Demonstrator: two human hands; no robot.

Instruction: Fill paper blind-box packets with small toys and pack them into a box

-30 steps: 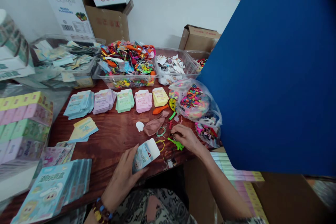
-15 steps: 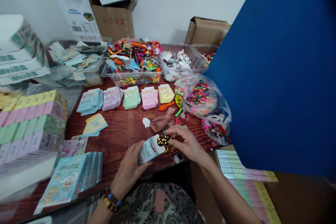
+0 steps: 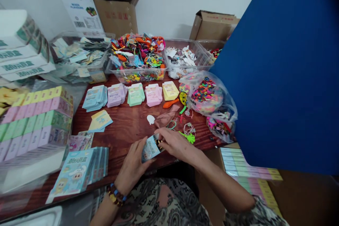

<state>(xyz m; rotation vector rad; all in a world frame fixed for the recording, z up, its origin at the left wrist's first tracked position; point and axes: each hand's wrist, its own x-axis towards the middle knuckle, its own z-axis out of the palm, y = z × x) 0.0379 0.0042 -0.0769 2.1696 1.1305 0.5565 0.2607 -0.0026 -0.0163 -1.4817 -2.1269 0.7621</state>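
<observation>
My left hand [image 3: 136, 159] is closed around a small light-blue printed box [image 3: 149, 151], tilted with its open end toward the right. At that opening, the closed fingers of my right hand [image 3: 173, 143] grip a black-and-gold speckled item [image 3: 158, 142], partly inside the box and partly covered by my fingers. Beyond my hands lie a brownish-pink deflated balloon [image 3: 165, 116], a white oval piece [image 3: 150, 119], a small red figure [image 3: 181, 118] and a bright green hand-shaped toy [image 3: 189, 137]. Looped cords [image 3: 189, 128] lie beside the green toy.
Flat box stacks in blue [image 3: 95, 98], purple [image 3: 116, 95], green [image 3: 136, 94], pink [image 3: 153, 95] and yellow [image 3: 170, 90] line the table. Behind stands a bin of colourful toys [image 3: 137, 72]. Filled bags [image 3: 209, 91] sit right, near a blue panel [image 3: 278, 77]. Packed boxes [image 3: 37, 120] stand left.
The speckled item has gone deeper into the box, and my right hand has moved left against the opening. The green toy and cords have come into view. The camera has shifted slightly.
</observation>
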